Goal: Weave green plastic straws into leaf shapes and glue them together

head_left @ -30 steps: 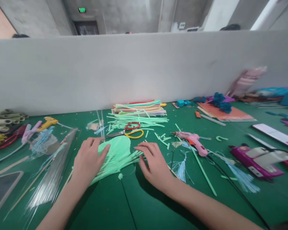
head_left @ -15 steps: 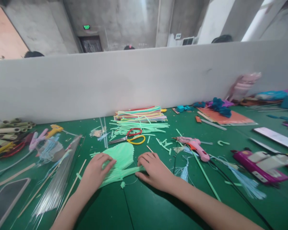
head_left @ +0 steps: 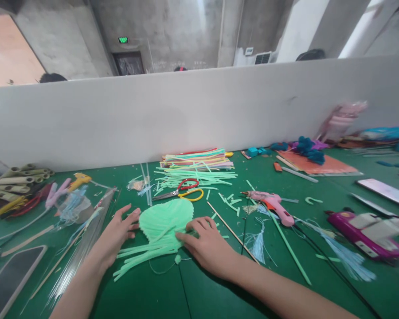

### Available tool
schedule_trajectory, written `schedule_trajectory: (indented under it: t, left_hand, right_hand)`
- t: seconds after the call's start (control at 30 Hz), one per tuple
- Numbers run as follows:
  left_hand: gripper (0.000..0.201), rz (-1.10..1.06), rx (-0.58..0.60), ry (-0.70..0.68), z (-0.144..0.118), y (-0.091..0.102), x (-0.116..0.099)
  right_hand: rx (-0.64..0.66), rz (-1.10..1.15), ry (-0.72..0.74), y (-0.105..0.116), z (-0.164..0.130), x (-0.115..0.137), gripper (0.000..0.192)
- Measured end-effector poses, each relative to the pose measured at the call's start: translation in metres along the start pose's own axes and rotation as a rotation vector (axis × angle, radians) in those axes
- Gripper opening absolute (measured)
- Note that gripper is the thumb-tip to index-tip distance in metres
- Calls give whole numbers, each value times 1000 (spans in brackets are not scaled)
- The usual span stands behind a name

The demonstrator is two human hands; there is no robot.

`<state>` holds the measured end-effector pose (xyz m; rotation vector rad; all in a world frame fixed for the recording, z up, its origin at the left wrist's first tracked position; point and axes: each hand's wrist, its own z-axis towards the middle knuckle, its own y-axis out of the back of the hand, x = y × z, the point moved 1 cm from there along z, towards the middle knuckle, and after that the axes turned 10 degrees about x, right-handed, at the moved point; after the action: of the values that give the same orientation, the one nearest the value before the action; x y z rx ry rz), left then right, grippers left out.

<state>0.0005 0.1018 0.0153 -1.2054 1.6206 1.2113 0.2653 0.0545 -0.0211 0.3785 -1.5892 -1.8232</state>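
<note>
"Flagging a change: what moved?"

"The left hand (head_left: 115,234). Half a second ago it covered the left side of the green fan (head_left: 166,217); now it's off, between eight and nine o'clock of it. The strip tails (head_left: 136,256) show in full toward seven-thirty."

"Meaning?"

"My read: the right hand (head_left: 209,248) alone steadies the piece, left is free."

"Hands, quick?"

"Apart from each other. Left: fingers spread, nothing held, just beside the fan's edge; can't tell if a tip brushes it. Right: at four o'clock, fingers bent, thumb on the fan's lower right; can't tell whether it pinches or just presses."

"Fan's location?"

"On the table (head_left: 146,297), seven o'clock from the view's centre. Scissors (head_left: 177,192) at its one o'clock, glue gun (head_left: 274,201) out at three."
</note>
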Motion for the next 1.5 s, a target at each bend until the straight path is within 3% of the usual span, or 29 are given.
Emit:
schedule_trajectory:
  t: [0.13, 0.27, 0.37, 0.53, 0.67, 0.83, 0.9, 1.03, 1.23, 1.5]
  left_hand:
    - [40, -220, 211, 64, -5, -7, -7]
    - [26, -402, 312, 101, -8, -24, -10]
    - [24, -506, 283, 73, -8, -32, -12]
    - [21, -619, 156, -53, -12, -32, -20]
    - [23, -691, 137, -120, -23, -34, -29]
    - [43, -799, 267, 40, -37, -47, -36]
    - [42, -821, 212, 44, -38, -50, -35]
    - [46, -857, 75, -82, -33, -52, -29]
    - [39, -865, 77, -90, -31, -51, -27]
    - [31, -890, 87, -62, -33, -48, -28]
  right_hand:
    - [-28, 9, 37, 2, -1, -3, 46]
    - [-78, 70, 176, 14, -4, 6, 49]
    - [-132, 105, 214, 21, -7, 18, 44]
    - [-195, -19, 23, 18, -9, 28, 57]
    - [-220, -83, -51, 20, -5, 25, 63]
    - [-176, -109, -5, 22, -1, 22, 70]
    - [-153, -110, 19, 20, -2, 23, 71]
    - [-140, -114, 43, 19, -4, 25, 65]
    - [-139, -135, 10, 21, -8, 28, 56]
    - [-132, -162, 23, 23, -11, 26, 64]
